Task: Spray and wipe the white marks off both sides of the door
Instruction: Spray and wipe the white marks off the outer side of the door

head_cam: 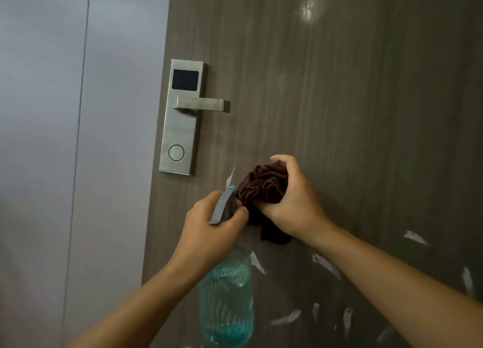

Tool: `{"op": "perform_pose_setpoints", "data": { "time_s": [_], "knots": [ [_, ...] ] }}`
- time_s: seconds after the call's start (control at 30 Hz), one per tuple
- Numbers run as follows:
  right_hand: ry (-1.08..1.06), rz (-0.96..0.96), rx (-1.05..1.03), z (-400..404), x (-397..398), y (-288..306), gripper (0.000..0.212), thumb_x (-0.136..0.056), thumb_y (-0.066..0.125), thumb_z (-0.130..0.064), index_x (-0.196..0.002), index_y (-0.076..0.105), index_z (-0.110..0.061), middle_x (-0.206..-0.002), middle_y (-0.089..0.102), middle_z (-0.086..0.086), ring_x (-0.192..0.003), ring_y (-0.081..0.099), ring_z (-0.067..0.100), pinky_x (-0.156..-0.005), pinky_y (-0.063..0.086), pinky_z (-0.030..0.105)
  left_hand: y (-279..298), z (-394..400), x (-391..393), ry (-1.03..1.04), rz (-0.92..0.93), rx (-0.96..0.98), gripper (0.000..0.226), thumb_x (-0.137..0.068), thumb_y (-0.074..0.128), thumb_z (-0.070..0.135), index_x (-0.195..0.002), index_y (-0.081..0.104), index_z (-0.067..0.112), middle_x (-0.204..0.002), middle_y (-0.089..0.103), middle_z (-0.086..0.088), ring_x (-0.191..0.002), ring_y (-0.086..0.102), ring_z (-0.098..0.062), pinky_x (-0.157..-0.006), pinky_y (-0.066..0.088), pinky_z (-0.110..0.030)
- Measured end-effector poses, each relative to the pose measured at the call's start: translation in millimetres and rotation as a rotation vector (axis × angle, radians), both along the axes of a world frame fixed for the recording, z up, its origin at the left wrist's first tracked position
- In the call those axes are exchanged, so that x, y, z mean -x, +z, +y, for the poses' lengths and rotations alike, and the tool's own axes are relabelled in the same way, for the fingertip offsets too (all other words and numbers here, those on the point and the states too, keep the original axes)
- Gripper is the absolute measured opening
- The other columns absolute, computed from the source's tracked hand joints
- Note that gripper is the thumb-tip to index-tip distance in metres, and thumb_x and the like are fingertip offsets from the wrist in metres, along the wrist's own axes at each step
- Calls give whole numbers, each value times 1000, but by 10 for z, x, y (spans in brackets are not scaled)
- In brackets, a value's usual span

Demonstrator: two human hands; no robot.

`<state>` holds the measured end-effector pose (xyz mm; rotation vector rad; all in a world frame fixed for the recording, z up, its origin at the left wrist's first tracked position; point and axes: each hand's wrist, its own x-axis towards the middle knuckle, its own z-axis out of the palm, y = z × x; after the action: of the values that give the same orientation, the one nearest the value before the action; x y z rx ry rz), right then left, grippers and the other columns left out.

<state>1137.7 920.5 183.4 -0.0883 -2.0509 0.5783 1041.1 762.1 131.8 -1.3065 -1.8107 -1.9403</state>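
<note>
A dark wood-grain door fills the right of the view. Several white marks streak its lower part, and one small mark shows just above the sprayer nozzle. My left hand grips the neck and trigger of a clear spray bottle with blue liquid, its nozzle pointing up toward the door. My right hand holds a bunched brown cloth and presses it against the door beside the nozzle.
A steel electronic lock plate with a lever handle sits at the door's left edge. Left of the door stands a pale grey wall with a thin vertical seam. A glare spot shines near the door's top.
</note>
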Motion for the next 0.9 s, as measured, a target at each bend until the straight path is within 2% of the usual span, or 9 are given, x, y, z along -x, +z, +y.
{"op": "perform_pose_setpoints", "data": {
  "time_s": [0.1,0.23,0.33,0.47,0.53,0.6,0.7,0.8,0.9],
  "knots": [
    [129,10,193,-75,-92,-41,86,-68,97,-13,-136,45,-22,-116,69,-5,-105,70,7,-90,59,27,1,26,-73,-57,-26,-38,12,-95,71,24,-91,69,13,-79,69,-11,-76,67,-36,-65,56,-55],
    [251,77,360,-81,-208,-17,60,-70,92,1,-122,64,-10,-108,77,3,-102,74,15,-88,62,37,-13,21,-108,-64,2,-52,11,-97,69,21,-91,68,12,-79,67,-12,-77,66,-38,-66,54,-60],
    [249,127,281,-58,-311,65,52,-71,91,-2,-118,72,-10,-109,78,1,-105,74,16,-92,61,39,-31,-6,-79,-23,5,-66,10,-96,69,18,-89,67,12,-76,65,-11,-72,63,-37,-62,52,-59],
    [87,301,167,-18,-487,324,46,-71,94,-9,-112,75,-20,-104,78,-8,-101,73,5,-91,59,30,-75,-97,-23,27,5,-73,8,-94,71,16,-87,70,18,-76,67,-10,-71,64,-35,-59,54,-55],
    [-82,416,39,69,-550,495,47,-75,93,-15,-117,72,-22,-110,74,-7,-103,70,3,-92,58,25,-94,-137,8,48,4,-75,10,-94,72,15,-88,71,22,-79,70,-8,-72,66,-31,-62,56,-55],
    [-266,469,-182,161,-559,654,59,-79,88,-19,-133,65,-18,-122,67,0,-110,64,7,-95,54,23,-101,-164,42,67,-1,-75,11,-94,72,15,-87,70,24,-79,70,-7,-72,66,-29,-64,56,-55],
    [-386,397,-436,294,-413,798,81,-80,80,-6,-152,45,-22,-128,53,8,-109,55,18,-88,49,27,-79,-191,71,66,8,-67,11,-94,72,17,-87,71,25,-78,70,-4,-72,65,-26,-61,56,-50],
    [-505,260,-686,439,-196,778,68,-76,79,2,-137,55,-15,-125,44,20,-96,54,31,-75,58,43,-47,-197,66,58,11,-72,12,-95,72,17,-87,71,25,-78,70,-3,-74,65,-26,-61,57,-44],
    [-619,113,-894,633,-130,682,69,-74,87,-6,-136,57,-4,-135,46,30,-109,54,45,-75,60,49,-31,-198,77,45,12,-72,11,-95,72,16,-85,71,22,-78,68,-10,-73,64,-32,-63,55,-56]
  ]
}}
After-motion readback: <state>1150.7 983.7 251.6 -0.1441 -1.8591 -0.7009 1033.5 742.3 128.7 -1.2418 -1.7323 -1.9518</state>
